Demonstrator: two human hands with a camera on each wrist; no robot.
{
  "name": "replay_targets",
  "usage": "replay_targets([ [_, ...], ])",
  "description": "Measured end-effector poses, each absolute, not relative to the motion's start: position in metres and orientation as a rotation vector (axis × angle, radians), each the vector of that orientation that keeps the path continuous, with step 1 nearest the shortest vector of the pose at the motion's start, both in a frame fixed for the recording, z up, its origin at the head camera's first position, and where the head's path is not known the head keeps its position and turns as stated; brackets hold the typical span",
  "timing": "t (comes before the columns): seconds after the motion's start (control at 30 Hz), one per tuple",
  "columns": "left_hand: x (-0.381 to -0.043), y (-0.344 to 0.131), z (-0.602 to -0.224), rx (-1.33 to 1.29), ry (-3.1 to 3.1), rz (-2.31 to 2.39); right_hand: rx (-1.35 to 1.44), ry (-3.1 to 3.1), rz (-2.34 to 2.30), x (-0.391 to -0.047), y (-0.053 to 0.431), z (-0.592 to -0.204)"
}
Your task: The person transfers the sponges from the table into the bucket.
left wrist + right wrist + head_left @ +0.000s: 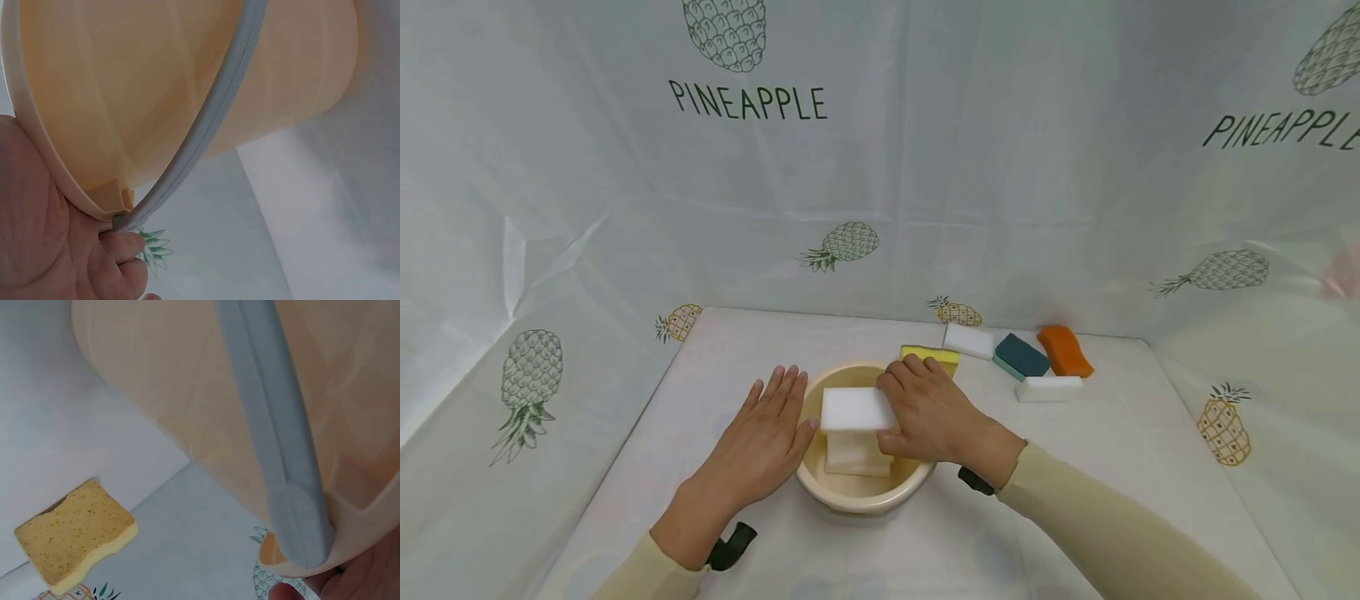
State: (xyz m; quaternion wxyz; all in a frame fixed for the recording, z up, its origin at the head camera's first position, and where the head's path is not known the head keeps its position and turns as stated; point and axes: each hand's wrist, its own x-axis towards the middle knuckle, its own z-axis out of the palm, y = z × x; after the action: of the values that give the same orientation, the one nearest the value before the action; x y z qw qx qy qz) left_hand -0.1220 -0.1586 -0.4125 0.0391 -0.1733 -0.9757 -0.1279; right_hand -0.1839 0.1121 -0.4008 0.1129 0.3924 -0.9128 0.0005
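Pinching the white sponge (856,410) over the bucket (859,505) with my right hand (928,412), left hand (766,443) straight-fingered at its edge; if my pinch slackens, it could tumble onto the white block (853,454) inside.

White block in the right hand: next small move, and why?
Probably lower the white block slightly and release it: the right hand grips it over the bucket, a pale block shows below it inside, and the left hand touches the bucket.
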Motion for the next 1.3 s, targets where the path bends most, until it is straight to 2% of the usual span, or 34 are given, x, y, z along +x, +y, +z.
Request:
replay_targets([
  [0.4, -0.122, -0.159, -0.413, -0.531, -2.978, -0.404, 1.154, -2.675, 0.015, -0.182, 0.115, -0.401],
  [0.73, -0.121, -0.159, -0.415, -0.532, -2.973, -0.424, 1.03, -2.55, 0.145, -0.187, 0.134, -0.404],
  [1.0, -0.121, -0.159, -0.415, -0.537, -2.968, -0.431, 0.777, -2.499, 0.106, -0.219, 0.204, -0.408],
  [1.13, -0.121, -0.159, -0.414, -0.533, -2.973, -0.447, 0.658, -2.526, 0.09, -0.235, 0.256, -0.425],
  [1.3, -0.12, -0.159, -0.414, -0.53, -2.98, -0.471, 0.507, -2.627, 0.067, -0.239, 0.312, -0.448],
])
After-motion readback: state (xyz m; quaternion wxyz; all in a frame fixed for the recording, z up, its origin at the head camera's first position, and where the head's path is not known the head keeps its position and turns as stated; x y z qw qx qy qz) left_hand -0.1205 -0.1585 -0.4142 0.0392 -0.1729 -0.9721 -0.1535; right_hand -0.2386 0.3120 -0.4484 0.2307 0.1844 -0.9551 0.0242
